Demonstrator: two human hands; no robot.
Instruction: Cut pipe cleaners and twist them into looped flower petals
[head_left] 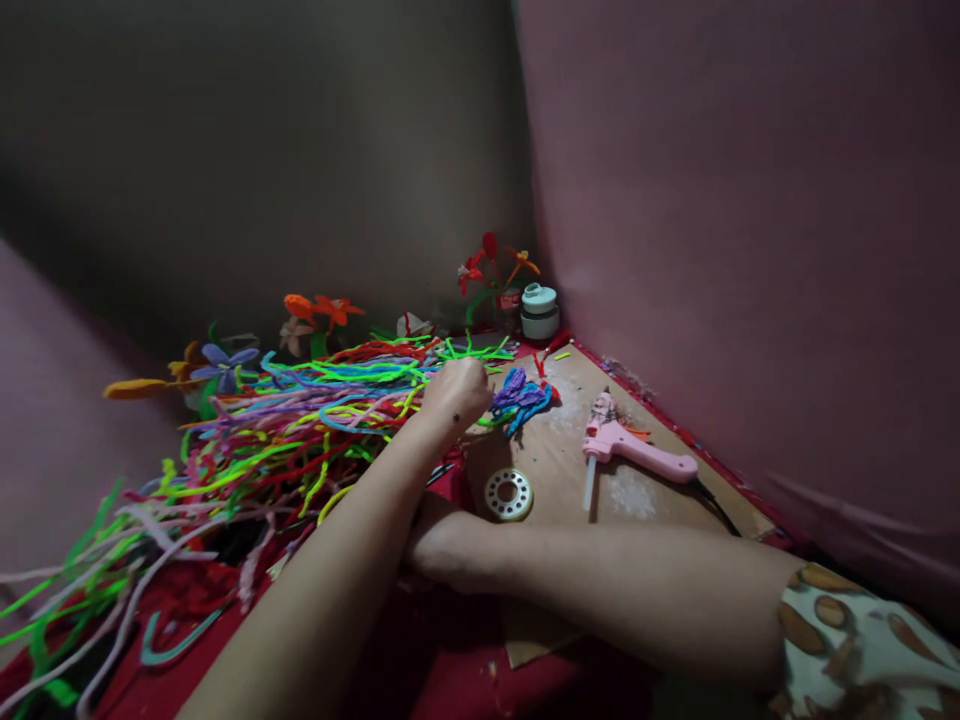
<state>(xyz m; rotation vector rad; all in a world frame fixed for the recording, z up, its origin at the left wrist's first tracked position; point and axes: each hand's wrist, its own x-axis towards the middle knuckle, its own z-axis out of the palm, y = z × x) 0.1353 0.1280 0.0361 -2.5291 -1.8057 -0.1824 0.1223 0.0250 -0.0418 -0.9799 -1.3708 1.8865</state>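
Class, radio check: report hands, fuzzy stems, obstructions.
Left hand beside purple-blue fuzzy-stem bundle; right hand partly behind left forearm; both grips hidden. Pink plastic glue gun off right.

Red cloth (431,640) — pipe cleaners (341,395), brown board (559,490)

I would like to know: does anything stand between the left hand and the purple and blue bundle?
Nothing visible does: the bundle lies just right of the left hand, on the board. The spool is nearer the person, off this path, and the glue gun lies beyond the bundle.
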